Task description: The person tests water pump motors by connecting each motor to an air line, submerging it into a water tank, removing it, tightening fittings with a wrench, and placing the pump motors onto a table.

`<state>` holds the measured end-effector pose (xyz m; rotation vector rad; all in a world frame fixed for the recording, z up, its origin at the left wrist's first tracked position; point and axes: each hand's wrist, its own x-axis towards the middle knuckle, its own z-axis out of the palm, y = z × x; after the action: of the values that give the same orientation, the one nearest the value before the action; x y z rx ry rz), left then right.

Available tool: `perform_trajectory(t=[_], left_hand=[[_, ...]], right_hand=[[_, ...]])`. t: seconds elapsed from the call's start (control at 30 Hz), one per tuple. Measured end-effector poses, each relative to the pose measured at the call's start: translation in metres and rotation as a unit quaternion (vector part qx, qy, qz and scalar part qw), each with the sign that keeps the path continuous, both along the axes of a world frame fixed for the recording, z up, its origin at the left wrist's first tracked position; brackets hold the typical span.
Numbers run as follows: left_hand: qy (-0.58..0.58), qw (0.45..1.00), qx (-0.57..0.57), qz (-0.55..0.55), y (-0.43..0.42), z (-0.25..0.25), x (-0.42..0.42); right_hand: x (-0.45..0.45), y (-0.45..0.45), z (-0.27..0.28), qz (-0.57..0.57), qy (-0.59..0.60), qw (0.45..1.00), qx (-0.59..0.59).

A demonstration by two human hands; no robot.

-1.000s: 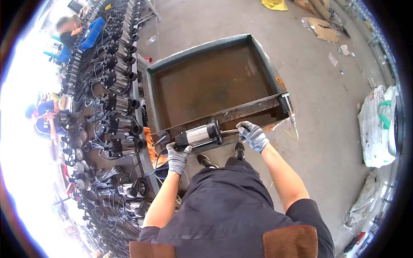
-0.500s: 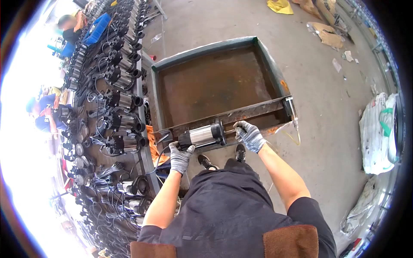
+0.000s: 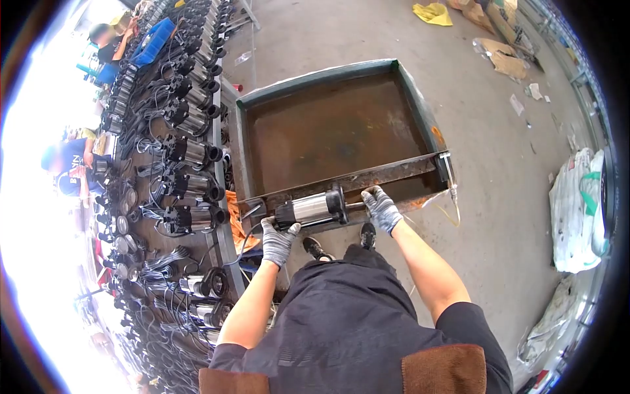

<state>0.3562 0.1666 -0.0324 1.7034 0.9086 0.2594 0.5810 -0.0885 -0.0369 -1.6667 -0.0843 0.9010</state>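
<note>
A submersible pump with a shiny steel body and black ends lies on its side across the near edge of a water-filled metal tank. My left hand, in a grey striped glove, is closed around its black left end, where a black cable trails off. From the pump's right end sticks out a thin metal rod. My right hand, in a matching glove, has its fingers pinched on the rod's outer end. What the rod belongs to is hidden.
Left of the tank, a long bench holds rows of similar pumps and coiled cables. An orange cloth hangs beside it. Two people are across the bench, near a blue crate. White sacks lie right; cardboard lies farther back.
My right hand has moved slightly right, away from the pump, and more of the rod shows. The pump and my left hand hold nearly the same place.
</note>
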Motion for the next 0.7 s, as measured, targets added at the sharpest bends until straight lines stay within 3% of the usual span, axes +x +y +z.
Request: perform_trajectory(t=[0.07, 0.13, 0.3, 0.33, 0.4, 0.5, 0.7], left_hand=[[0.006, 1.0, 0.008, -0.006, 0.0, -0.001, -0.001], [0.011, 1.0, 0.012, -0.007, 0.003, -0.002, -0.001], [0.014, 0.999, 0.029, -0.007, 0.002, -0.002, 0.0], [0.016, 1.0, 0.024, -0.007, 0.002, -0.002, 0.0], [0.018, 1.0, 0.015, -0.006, 0.0, 0.005, 0.002], [0.022, 1.0, 0.01, -0.002, -0.001, 0.01, 0.004], [0.006, 1.0, 0.022, 0.005, 0.001, -0.009, 0.0]], right_hand=[[0.013, -0.009, 0.046, 0.039, 0.183, 0.982, 0.005], [0.015, -0.019, 0.035, 0.033, 0.247, 0.96, 0.128], [0.026, -0.018, 0.045, 0.102, 0.233, 0.964, 0.073], [0.027, -0.017, 0.048, 0.129, 0.132, 0.982, -0.034], [0.023, -0.008, 0.033, 0.105, 0.094, 0.989, -0.05], [0.012, -0.006, 0.023, -0.003, 0.218, 0.973, 0.081], [0.003, -0.01, 0.031, -0.042, 0.251, 0.959, 0.126]])
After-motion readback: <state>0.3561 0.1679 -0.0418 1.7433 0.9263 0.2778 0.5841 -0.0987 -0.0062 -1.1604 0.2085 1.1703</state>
